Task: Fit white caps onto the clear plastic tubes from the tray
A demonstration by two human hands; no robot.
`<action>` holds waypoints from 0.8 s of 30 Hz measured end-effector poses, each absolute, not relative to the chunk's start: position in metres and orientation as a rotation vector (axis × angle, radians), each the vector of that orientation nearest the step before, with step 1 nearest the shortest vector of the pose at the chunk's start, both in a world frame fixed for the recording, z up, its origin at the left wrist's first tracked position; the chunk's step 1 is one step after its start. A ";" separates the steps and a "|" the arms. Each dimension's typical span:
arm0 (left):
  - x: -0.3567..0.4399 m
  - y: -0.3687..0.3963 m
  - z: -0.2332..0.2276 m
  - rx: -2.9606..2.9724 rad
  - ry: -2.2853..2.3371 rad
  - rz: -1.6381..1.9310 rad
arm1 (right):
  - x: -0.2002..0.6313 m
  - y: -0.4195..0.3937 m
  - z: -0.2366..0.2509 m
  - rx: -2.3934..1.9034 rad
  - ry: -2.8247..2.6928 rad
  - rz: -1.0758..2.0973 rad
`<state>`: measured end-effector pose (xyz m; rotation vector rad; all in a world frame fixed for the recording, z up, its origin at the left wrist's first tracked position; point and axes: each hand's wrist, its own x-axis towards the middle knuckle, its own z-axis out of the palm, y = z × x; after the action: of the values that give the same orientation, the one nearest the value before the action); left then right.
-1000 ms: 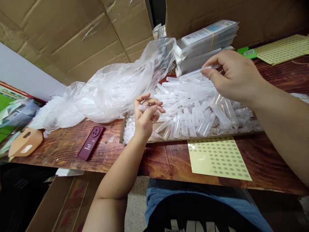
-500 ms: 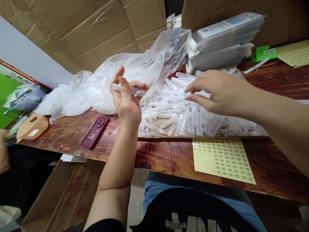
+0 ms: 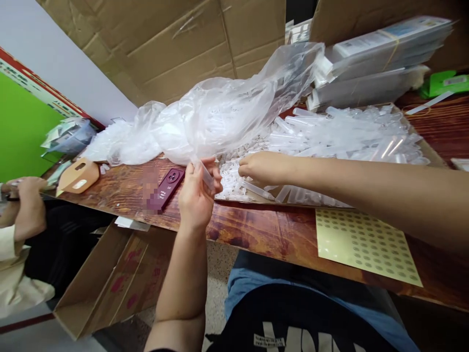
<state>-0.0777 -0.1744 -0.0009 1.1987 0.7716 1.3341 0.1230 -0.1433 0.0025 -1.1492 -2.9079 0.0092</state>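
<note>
My left hand is closed around a translucent plastic tube, which slants across the fingers just above the table's front part. To its right, my right hand reaches down into small white plastic pieces, with fingers curled and tips partly hidden. Whether a piece is in those fingers cannot be made out. Many more translucent tubes lie heaped in a shallow cardboard tray, behind and under my right forearm.
A clear plastic bag bulges behind my hands. A dark red phone lies left of my left hand. Sticker sheet sits at the front edge. Banded stacks of flat packs stand back right. At far left is another person's arm.
My right hand has moved left and down from above the tubes to the small white pieces. My left hand has lowered with its tube and turned it. The view has shifted left.
</note>
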 end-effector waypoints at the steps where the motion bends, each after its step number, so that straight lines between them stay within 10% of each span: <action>1: -0.081 -0.179 -0.011 1.204 0.790 1.355 | 0.118 -0.141 0.003 -1.168 -2.919 0.040; 24: -0.085 -0.201 -0.080 2.207 1.121 1.537 | 0.110 -0.115 -0.023 -1.416 -2.742 0.256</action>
<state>-0.0852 -0.2010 -0.0800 2.2065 1.1211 1.5369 0.1098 -0.1154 -0.0229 -1.4161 -2.7422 0.2558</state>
